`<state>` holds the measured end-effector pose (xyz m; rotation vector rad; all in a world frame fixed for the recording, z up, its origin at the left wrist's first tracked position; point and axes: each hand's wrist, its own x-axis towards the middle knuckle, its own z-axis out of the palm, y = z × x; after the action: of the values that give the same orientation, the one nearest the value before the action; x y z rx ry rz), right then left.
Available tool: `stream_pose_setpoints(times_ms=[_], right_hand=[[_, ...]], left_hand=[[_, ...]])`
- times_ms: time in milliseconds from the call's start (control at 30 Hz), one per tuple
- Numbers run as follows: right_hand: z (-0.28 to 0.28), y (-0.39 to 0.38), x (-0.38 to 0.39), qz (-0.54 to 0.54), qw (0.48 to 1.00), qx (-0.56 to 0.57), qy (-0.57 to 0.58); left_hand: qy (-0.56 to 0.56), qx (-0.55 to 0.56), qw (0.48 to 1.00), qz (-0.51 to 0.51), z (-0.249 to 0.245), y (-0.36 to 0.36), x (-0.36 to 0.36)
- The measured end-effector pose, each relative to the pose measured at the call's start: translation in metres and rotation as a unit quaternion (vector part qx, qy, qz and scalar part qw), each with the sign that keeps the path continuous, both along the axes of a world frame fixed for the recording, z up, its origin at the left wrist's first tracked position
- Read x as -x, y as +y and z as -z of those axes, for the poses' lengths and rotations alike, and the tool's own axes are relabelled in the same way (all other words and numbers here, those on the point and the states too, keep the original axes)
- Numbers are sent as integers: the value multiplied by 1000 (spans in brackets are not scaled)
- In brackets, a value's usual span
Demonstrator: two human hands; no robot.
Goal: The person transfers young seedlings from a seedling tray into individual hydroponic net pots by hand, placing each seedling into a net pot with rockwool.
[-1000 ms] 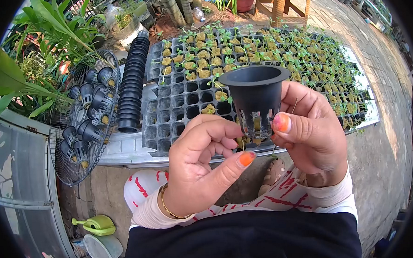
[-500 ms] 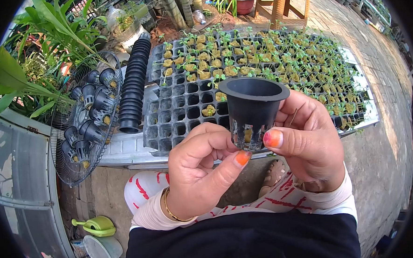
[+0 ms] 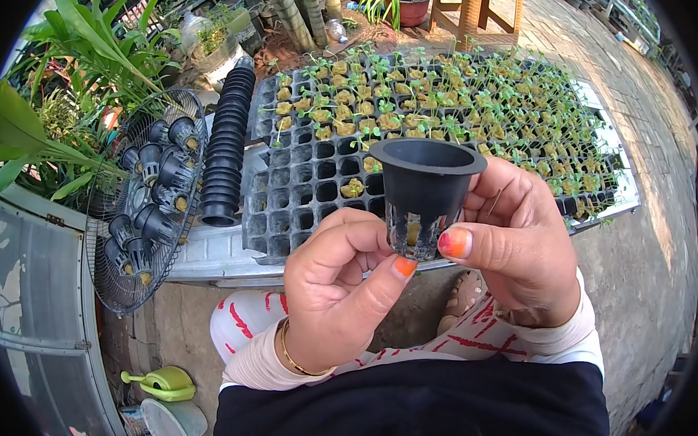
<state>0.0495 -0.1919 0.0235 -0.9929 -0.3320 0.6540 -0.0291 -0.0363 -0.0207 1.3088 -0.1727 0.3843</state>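
A black net pot [image 3: 426, 182] with a wide rim and slotted lower sides is held upright in front of me. Something yellowish shows through its slots. My left hand [image 3: 341, 285] pinches the pot's lower left side near the base. On the right, my right hand [image 3: 520, 244] is closed on the pot's side, its thumb low on the slots and its other fingers partly hidden behind. Beyond the hands lies a black seedling tray [image 3: 281, 198] with many green sprouts in yellowish plugs, some of its cells without plugs.
A long stack of black pots [image 3: 225, 153] lies left of the tray. Further left, a wire basket [image 3: 103, 266] holds several net pots. A green watering can [image 3: 168, 381] and a pail [image 3: 178, 424] stand low left. A brown stool [image 3: 476, 10] is at the back.
The net pot and my right hand have shifted slightly to the left, and the right thumb sits a little lower. Both hands still hold the pot.
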Motion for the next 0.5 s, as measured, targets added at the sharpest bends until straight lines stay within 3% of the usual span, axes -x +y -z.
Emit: stream_pose_setpoints(times_ms=[300,400,467,500], right_hand=[[1,4,0,5,1000,14,-4],[1,4,0,13,1000,8,0],[0,4,0,21,1000,-1,5],[0,3,-1,26,1000,-1,6]], left_hand=[[14,-3,1000,-12,2,0,-2],[22,26,999,13,0,0,-1],[61,132,988,56,-7,-2,-1],[61,132,988,56,-7,-2,-1]])
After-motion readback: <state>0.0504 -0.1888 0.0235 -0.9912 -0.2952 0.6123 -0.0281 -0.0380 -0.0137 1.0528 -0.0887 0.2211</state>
